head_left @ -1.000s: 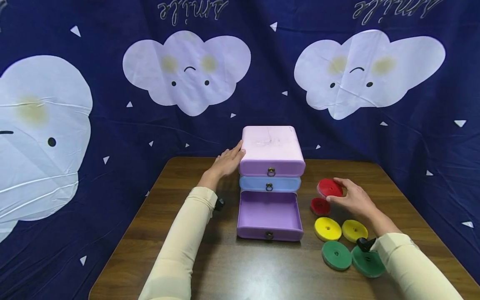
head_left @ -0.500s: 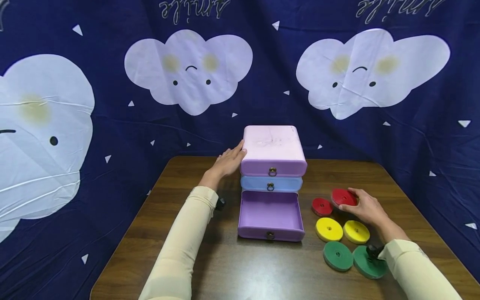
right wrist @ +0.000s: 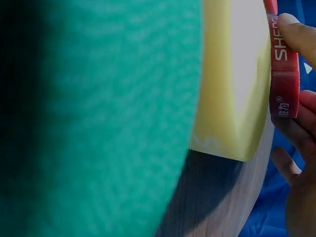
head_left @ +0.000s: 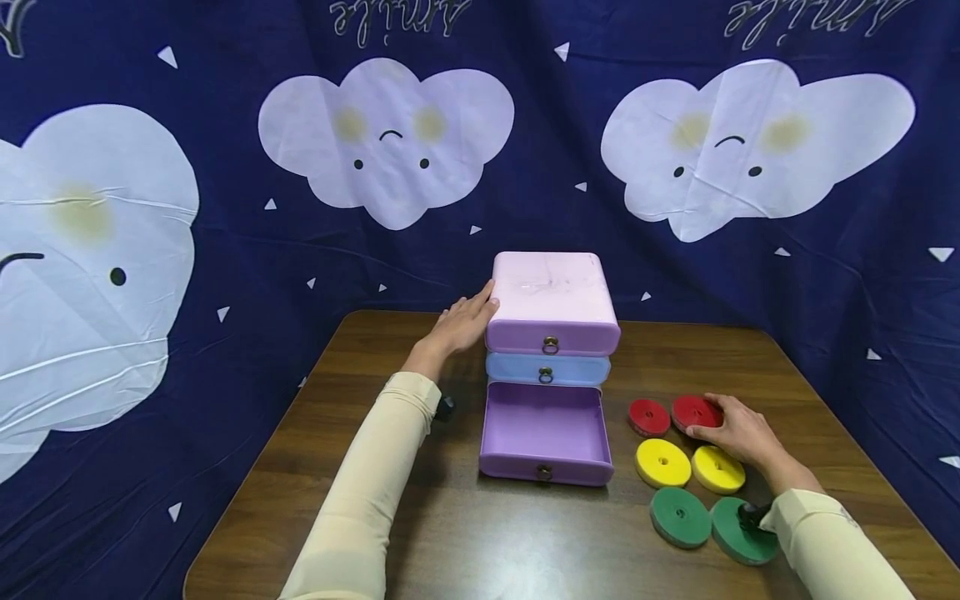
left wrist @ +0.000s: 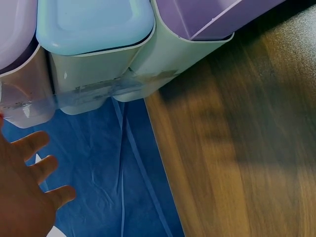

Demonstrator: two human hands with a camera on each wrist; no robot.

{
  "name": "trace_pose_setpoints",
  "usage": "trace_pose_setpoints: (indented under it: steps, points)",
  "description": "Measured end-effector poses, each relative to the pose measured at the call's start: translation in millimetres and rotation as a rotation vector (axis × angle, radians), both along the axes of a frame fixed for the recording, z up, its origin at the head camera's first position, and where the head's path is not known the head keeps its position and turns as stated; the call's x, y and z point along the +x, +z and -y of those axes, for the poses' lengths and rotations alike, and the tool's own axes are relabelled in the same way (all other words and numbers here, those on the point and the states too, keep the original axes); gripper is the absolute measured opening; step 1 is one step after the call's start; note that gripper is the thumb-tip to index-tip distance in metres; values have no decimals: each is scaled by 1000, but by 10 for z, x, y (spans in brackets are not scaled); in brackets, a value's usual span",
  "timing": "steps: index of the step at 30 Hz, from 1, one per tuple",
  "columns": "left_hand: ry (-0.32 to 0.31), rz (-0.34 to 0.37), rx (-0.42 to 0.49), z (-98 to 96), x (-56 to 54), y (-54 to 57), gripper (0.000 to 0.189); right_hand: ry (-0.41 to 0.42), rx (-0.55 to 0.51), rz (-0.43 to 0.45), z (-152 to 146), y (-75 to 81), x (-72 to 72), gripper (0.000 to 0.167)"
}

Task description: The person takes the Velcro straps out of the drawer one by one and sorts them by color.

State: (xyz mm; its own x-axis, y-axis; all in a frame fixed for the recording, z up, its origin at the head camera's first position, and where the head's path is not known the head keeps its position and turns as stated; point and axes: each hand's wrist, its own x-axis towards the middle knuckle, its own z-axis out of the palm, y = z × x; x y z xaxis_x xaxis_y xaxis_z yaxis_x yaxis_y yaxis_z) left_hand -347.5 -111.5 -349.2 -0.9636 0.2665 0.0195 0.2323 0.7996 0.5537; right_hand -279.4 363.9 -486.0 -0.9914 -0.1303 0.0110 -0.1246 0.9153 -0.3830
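My left hand point(head_left: 459, 325) rests with extended fingers against the left side of a small chest of drawers point(head_left: 555, 287). Its top drawer is lilac and the middle one light blue, and the purple bottom drawer point(head_left: 545, 429) stands pulled out with nothing in it. On the right, my right hand point(head_left: 746, 433) holds a red tape roll point(head_left: 692, 413) between thumb and fingers, beside a smaller red roll point(head_left: 648, 417). White lettering shows on the held roll's edge point(right wrist: 285, 94) in the right wrist view.
Nearer the front lie two yellow rolls point(head_left: 663, 463) and two green rolls point(head_left: 680, 517). The right forearm overlaps the right green roll point(head_left: 741, 533). A wooden table point(head_left: 420, 533) carries everything, with a dark blue cloud-print cloth point(head_left: 555, 150) hanging behind it.
My right hand has brought the larger red roll right and nearer, from behind the smaller red roll to beside it. The left hand stays at the chest; the head view shifted slightly.
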Motion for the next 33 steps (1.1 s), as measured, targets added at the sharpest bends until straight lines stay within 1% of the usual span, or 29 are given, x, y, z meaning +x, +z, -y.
trace_pose_setpoints:
  steps: [10,14,21,28,33]
  points:
    - [2,-5,1,-4,9,10,58,11,14,36,-11,-18,7,91]
    - [0,-3,-1,-6,6,8,59,14,20,50,-15,-24,10,92]
    - [9,-7,-7,-13,1,-1,58,22,-16,46,-2,4,21,92]
    - [14,0,-6,-18,9,7,57,18,-65,8,64,161,55,88]
    - [10,1,1,-18,12,6,57,14,-118,-73,176,339,86,82]
